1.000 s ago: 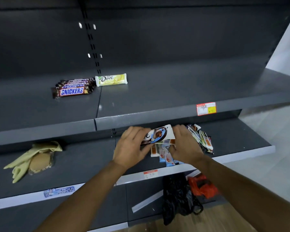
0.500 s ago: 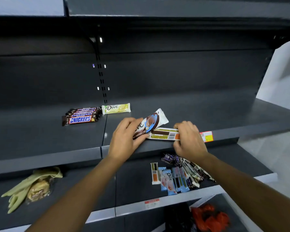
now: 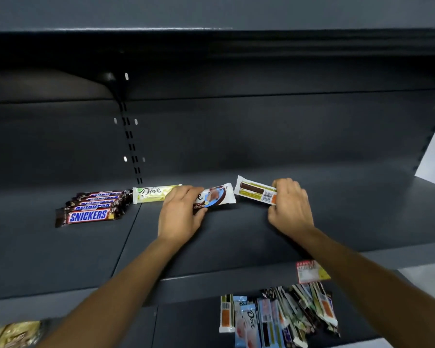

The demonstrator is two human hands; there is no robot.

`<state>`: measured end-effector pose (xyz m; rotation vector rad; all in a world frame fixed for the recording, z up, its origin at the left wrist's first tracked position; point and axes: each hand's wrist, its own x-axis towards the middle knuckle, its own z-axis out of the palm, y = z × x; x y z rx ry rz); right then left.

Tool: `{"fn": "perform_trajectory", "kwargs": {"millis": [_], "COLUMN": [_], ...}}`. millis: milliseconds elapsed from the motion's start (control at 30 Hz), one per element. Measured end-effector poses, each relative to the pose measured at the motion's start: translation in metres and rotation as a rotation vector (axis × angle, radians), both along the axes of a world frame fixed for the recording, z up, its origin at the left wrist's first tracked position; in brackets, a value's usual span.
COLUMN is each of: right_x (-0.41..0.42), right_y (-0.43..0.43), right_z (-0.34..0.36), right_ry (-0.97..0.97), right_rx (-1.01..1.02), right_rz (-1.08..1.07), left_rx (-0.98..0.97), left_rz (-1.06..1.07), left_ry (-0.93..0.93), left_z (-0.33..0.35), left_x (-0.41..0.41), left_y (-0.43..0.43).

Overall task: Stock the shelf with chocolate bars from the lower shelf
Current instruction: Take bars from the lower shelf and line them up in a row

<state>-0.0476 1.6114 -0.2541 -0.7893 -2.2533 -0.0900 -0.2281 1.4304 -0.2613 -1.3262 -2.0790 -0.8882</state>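
Observation:
My left hand (image 3: 180, 215) grips a white and brown Dove bar (image 3: 215, 197) low over the dark upper shelf (image 3: 236, 244), just right of a pale yellow Dove bar (image 3: 152, 193) lying there. My right hand (image 3: 290, 208) pinches the end of a second bar (image 3: 255, 193), turned back side up with its barcode showing, a little to the right. A row of Snickers bars (image 3: 91, 212) lies at the left of the yellow bar. On the lower shelf, a pile of several mixed chocolate bars (image 3: 278, 318) lies under my right forearm.
A red and yellow price tag (image 3: 310, 271) hangs on the upper shelf's front edge. A yellowish packet (image 3: 13, 334) shows at the bottom left on the lower shelf. The shelf's back panel (image 3: 261, 136) and another shelf overhead (image 3: 211, 13) close in the space.
Both hands lifted from the lower shelf's pile, each with a bar, and moved up and back onto the upper shelf next to the yellow Dove bar. My view rose with them.

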Motion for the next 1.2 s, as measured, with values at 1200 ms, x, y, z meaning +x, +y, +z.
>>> {"fn": "perform_trajectory", "kwargs": {"millis": [1200], "right_x": [-0.061], "right_y": [0.066], "right_z": [-0.019], "right_ry": [0.011], "right_rx": [-0.199], "right_rz": [0.217], "left_rx": [-0.105], "left_rz": [0.144], "left_ry": [-0.197], "left_z": [-0.016], "left_x": [-0.051], "left_y": [0.1]}}
